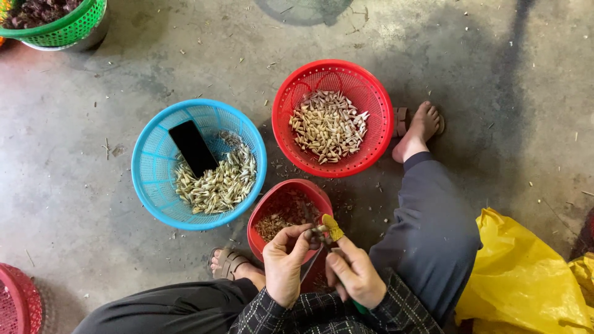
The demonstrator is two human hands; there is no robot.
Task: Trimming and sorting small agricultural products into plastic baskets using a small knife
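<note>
My left hand (284,263) pinches a small pale clove-like piece (317,230) over a red bowl (261,216) that holds brownish peelings. My right hand (356,275) grips a thin knife with a green handle; its forefinger wears a yellow wrap (333,227) that touches the piece. A red basket (297,83) ahead holds a heap of pale peeled cloves. A blue basket (151,179) to the left holds unpeeled cloves and a black phone (193,147) leaning on its wall.
I sit low on a concrete floor (74,124) strewn with husk scraps, feet in sandals. A yellow plastic bag (526,278) lies at the right. A green basket (59,28) stands top left, another red basket (18,303) bottom left.
</note>
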